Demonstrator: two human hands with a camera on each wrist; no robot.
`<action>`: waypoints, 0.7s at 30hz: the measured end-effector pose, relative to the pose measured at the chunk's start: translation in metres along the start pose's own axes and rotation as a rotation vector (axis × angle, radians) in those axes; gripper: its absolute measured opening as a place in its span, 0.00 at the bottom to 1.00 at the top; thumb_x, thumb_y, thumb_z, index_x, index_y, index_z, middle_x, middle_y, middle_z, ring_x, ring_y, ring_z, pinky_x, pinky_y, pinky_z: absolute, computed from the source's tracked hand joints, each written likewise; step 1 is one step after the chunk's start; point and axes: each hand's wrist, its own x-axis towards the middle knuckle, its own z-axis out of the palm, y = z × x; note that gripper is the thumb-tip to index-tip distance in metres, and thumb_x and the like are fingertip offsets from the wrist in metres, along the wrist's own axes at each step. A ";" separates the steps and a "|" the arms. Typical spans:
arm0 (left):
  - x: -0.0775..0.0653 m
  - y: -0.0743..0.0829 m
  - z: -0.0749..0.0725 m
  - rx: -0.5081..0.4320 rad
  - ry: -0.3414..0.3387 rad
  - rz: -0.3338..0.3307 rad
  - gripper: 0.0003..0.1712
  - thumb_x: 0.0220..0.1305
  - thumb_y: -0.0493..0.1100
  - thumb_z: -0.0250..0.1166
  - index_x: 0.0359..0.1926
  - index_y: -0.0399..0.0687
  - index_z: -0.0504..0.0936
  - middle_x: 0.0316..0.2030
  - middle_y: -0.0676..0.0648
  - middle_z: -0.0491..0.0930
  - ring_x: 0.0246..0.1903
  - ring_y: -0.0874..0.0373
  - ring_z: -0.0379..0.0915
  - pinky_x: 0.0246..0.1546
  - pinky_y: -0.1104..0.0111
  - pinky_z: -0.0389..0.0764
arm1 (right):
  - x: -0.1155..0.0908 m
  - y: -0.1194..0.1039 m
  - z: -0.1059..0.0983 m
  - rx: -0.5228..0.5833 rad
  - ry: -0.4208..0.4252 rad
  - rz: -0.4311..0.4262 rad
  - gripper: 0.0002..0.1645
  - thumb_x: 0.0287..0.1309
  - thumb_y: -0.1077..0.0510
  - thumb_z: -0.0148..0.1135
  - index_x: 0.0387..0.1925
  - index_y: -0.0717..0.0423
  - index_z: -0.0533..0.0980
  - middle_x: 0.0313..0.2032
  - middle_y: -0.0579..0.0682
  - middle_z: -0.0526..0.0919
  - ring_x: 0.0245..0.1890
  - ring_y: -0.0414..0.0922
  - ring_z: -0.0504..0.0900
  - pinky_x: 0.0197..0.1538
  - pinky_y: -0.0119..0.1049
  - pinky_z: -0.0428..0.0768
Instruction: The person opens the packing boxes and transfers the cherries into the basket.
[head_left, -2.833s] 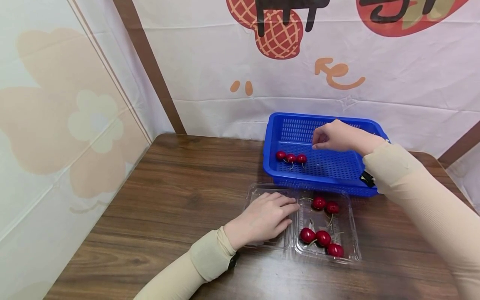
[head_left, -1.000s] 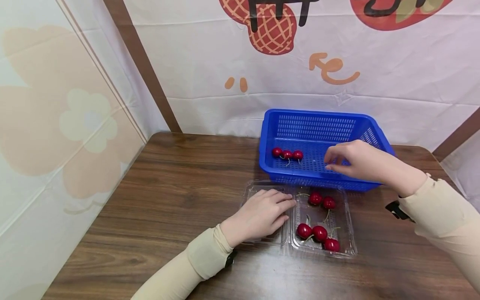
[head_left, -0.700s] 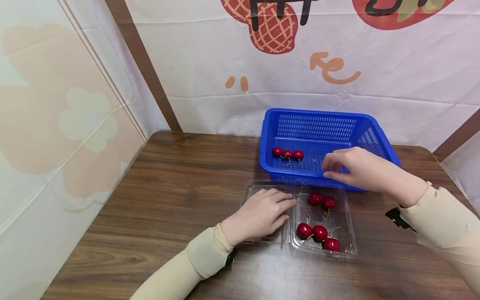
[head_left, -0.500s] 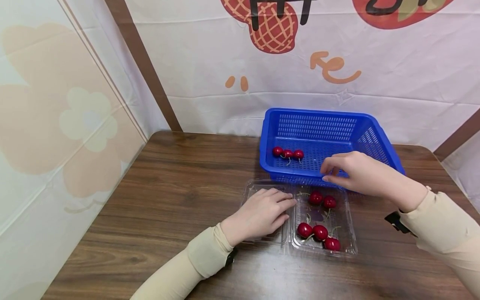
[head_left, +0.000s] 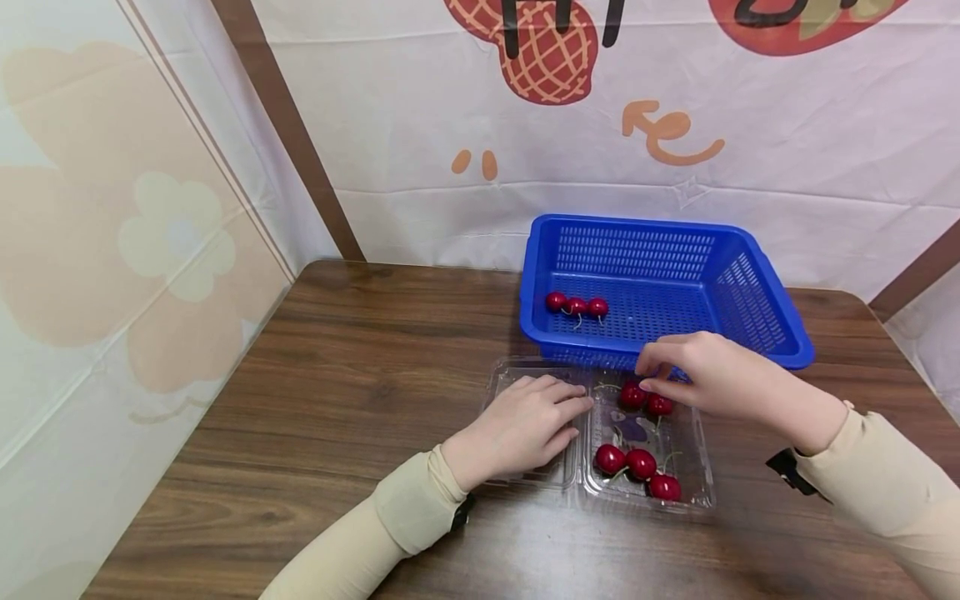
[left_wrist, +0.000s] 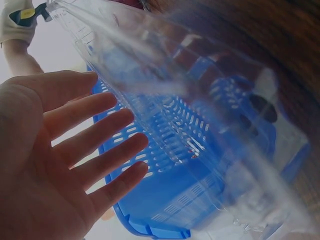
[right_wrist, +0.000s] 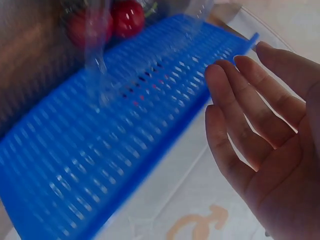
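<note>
Left hand (head_left: 517, 433): fingers spread, nothing held, over clear plastic clamshell (head_left: 583, 471). Right hand (head_left: 708, 375): loosely curved, empty, near two round red cherries (head_left: 632, 397) inside.

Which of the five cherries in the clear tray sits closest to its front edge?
The rightmost cherry of the front three, lowest in the head view. Its two neighbours sit farther back; the other two lie by the right hand.

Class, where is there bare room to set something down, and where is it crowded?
Bare: the wooden table left of the left hand, and inside the blue basket, right of its three cherries. Crowded: the right half of the clear plastic container, with five cherries and the right hand at the back pair.
</note>
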 end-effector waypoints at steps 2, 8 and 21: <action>0.000 0.000 0.000 -0.001 -0.002 -0.002 0.22 0.63 0.50 0.59 0.58 0.55 0.78 0.56 0.53 0.77 0.55 0.57 0.72 0.54 0.63 0.73 | -0.001 0.000 0.006 0.026 -0.012 -0.012 0.05 0.53 0.60 0.67 0.31 0.46 0.80 0.29 0.35 0.81 0.25 0.26 0.73 0.27 0.26 0.76; 0.000 0.001 0.000 -0.001 -0.008 -0.005 0.22 0.63 0.50 0.59 0.58 0.55 0.77 0.56 0.53 0.77 0.56 0.57 0.72 0.54 0.63 0.73 | -0.005 -0.002 0.020 0.065 -0.034 -0.022 0.05 0.54 0.60 0.66 0.32 0.46 0.80 0.29 0.35 0.80 0.26 0.27 0.73 0.29 0.27 0.77; 0.000 0.001 -0.001 0.003 0.011 0.001 0.21 0.63 0.50 0.60 0.57 0.54 0.78 0.55 0.53 0.78 0.55 0.58 0.72 0.54 0.63 0.74 | -0.009 -0.008 0.036 0.093 -0.085 0.017 0.05 0.54 0.58 0.66 0.31 0.45 0.79 0.28 0.33 0.79 0.27 0.27 0.74 0.32 0.28 0.78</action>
